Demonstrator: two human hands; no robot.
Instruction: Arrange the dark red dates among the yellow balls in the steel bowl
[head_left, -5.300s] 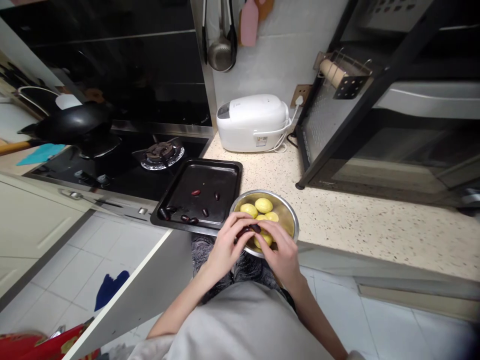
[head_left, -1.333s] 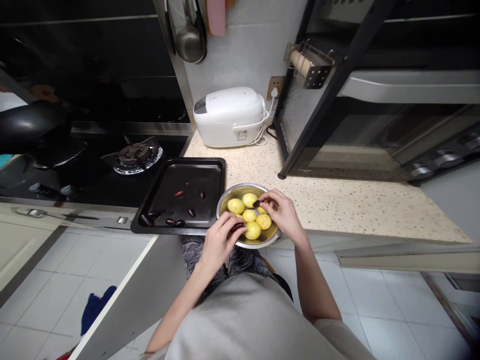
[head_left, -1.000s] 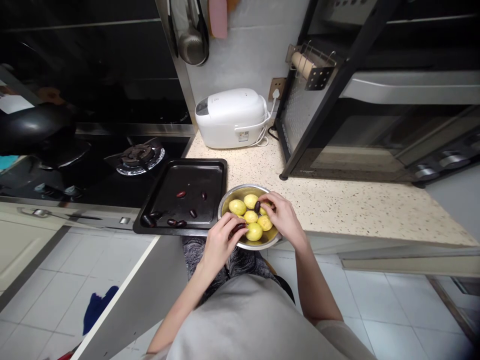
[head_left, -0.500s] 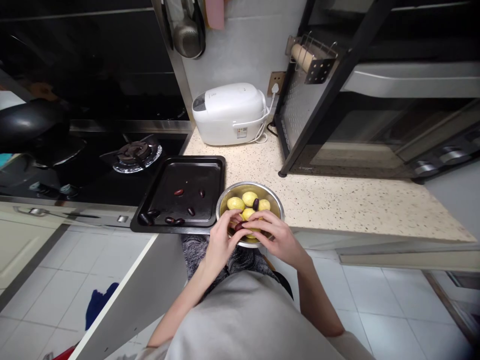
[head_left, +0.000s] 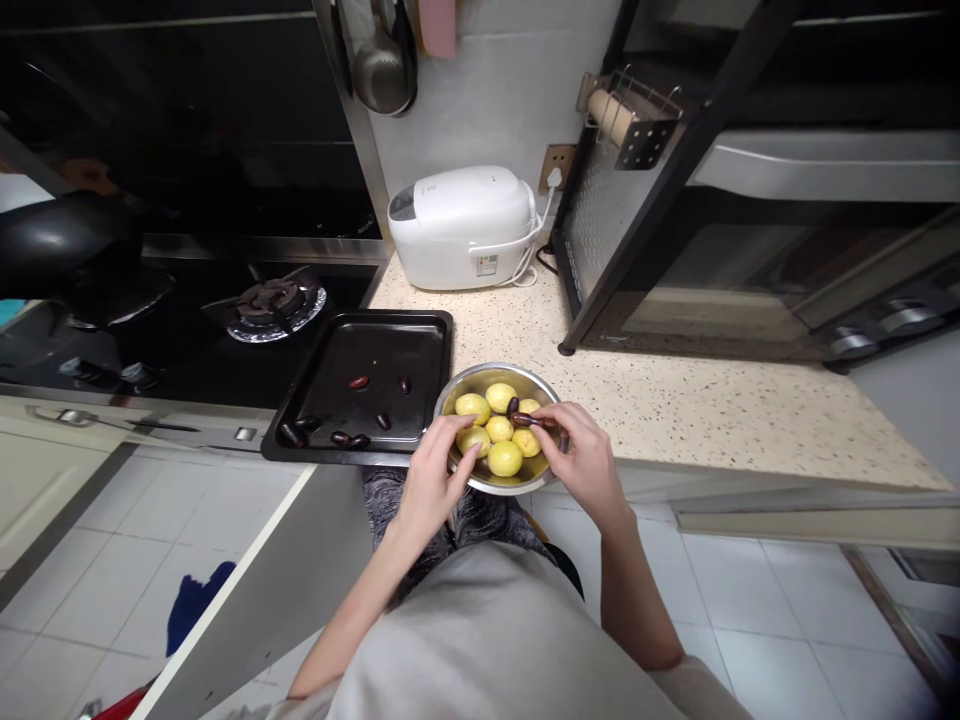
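Stainless steel forms the round bowl (head_left: 536, 388) at the near edge of the speckled desk (head_left: 645, 410). Close by on its left lies a black tray (head_left: 375, 350) scattered with dark oval pieces (head_left: 360, 382); behind stands a white appliance (head_left: 465, 225), its cord bundled at the right end. Off to the right, a black-framed rack (head_left: 637, 230) limits the room at the back, while a gas burner (head_left: 271, 300) sits beyond the tray.

Pinched between thumb and fingertips of the right hand (head_left: 589, 460), a dark red fruit (head_left: 524, 420) is above the bowl, its long axis nearly sideways, one end pointing left. Just beside it, another dark fruit (head_left: 513, 406) rests among yellow fruits (head_left: 505, 459), lying front to back. The left hand (head_left: 431, 470) has thumb and fingers parted beside a yellow fruit; whether they touch it, I cannot tell.
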